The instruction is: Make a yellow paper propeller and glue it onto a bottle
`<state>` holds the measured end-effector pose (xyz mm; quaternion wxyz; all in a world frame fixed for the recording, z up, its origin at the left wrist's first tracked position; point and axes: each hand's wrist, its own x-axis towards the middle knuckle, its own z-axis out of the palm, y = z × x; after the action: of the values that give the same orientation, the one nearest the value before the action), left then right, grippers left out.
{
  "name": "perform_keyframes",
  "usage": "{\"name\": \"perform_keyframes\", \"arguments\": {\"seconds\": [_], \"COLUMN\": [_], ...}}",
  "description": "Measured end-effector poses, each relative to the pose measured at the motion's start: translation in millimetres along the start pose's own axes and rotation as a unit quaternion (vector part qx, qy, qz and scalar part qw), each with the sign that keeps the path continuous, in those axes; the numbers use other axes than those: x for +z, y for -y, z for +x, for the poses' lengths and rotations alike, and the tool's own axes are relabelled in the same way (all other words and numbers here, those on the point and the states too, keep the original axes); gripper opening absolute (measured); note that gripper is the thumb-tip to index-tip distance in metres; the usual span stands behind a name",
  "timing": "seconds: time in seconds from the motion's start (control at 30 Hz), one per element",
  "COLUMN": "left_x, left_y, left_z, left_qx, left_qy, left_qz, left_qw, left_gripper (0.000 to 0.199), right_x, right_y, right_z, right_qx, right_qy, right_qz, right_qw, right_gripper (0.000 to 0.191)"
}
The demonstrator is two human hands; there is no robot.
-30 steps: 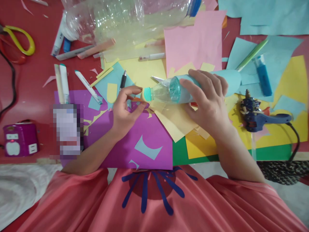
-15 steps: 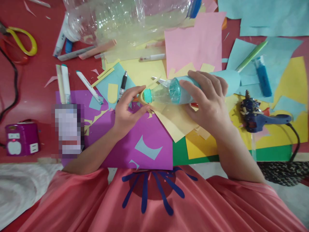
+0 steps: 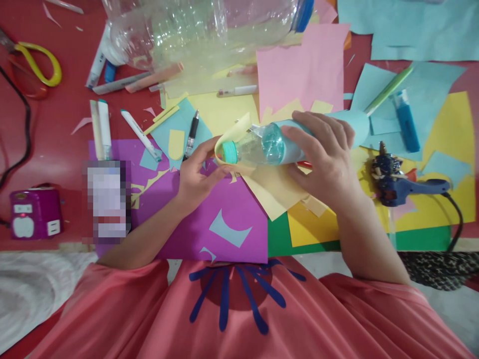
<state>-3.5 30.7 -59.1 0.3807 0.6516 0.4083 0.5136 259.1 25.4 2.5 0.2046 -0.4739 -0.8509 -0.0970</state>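
A clear plastic bottle with a green cap lies sideways above the papers, its body wrapped in light blue paper. My right hand grips the wrapped body from above, fingers curved over it. At the cap end, my left hand pinches a curled strip of yellow paper between thumb and fingers. The strip bends around the cap, one end sticking up beside the bottle neck. Under the bottle lie cut pieces of pale yellow paper, and a black pen is just beyond my left hand.
A glue gun with a cord rests at the right. Large clear bottles lie at the back. Scissors, several markers, a purple power adapter and a blurred-out phone are at the left. Purple paper covers the front.
The yellow strip's free end now stands wider and higher beside the bottle neck. The bottle's cap end has shifted slightly right and down. Both hands keep their hold.
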Motion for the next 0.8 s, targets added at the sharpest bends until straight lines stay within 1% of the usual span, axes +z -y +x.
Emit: {"name": "perform_keyframes", "arguments": {"seconds": [0.13,0.2,0.3,0.4,0.47,0.53,0.6,0.67,0.8], "left_x": [1.0,1.3,0.4,-2.1,-4.1,-5.5,-6.0,-5.5,-3.5], "left_y": [1,-1,-5,-9,-12,-15,-18,-19,-19], "left_z": [0,1,1,1,1,1,0,-1,-1], "left_qx": [0.026,0.038,0.068,0.075,0.058,0.039,0.035,0.035,0.058], "left_qy": [-0.022,-0.024,-0.025,-0.012,0.01,0.031,0.043,0.054,0.082], "left_qz": [-0.013,-0.006,0.039,0.1,0.133,0.152,0.161,0.169,0.185], "left_qw": [0.999,0.999,0.997,0.992,0.989,0.987,0.985,0.984,0.978], "left_gripper": [0.045,0.042,0.041,0.042,0.046,0.049,0.05,0.049,0.049], "right_x": [-2,-4,-5,-7,-11,-17,-25,-32,-45], "right_y": [1,2,1,1,1,1,1,1,1], "right_z": [1,1,0,-1,-2,0,2,4,8], "right_qx": [-0.02,-0.024,-0.021,-0.021,-0.012,0.004,0.012,0.002,-0.018], "right_qy": [-0.023,-0.017,0.014,0.018,0.046,0.095,0.136,0.156,0.2], "right_qz": [0.023,0.037,0.054,0.065,0.071,0.079,0.088,0.092,0.105], "right_qw": [0.999,0.999,0.998,0.998,0.996,0.992,0.987,0.984,0.974], "right_gripper": [0.046,0.046,0.05,0.054,0.061,0.068,0.072,0.07,0.063]}}
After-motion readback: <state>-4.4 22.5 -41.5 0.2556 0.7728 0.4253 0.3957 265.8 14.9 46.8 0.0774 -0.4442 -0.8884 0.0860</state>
